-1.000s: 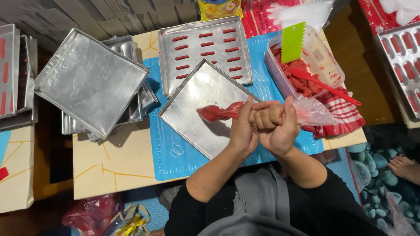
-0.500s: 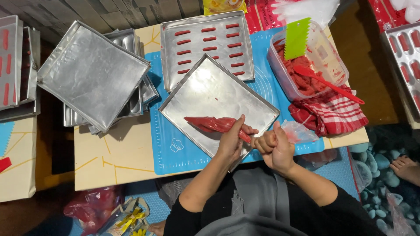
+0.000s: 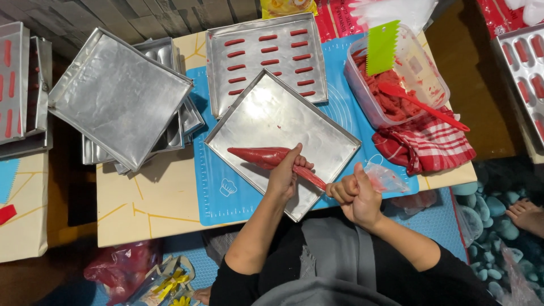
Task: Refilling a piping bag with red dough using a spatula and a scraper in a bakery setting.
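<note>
Where left hand [image 3: 285, 177] grips, piping bag [image 3: 266, 157] hidden

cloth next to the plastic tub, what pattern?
Red and white checked cloth, clearest in the head view.

A home baking setup: stacked metal baking trays [image 3: 119, 96] beside a blue silicone pastry mat [image 3: 218, 192], with a tub of red dough [image 3: 396, 73] on a low wooden table [image 3: 153, 198].
</note>
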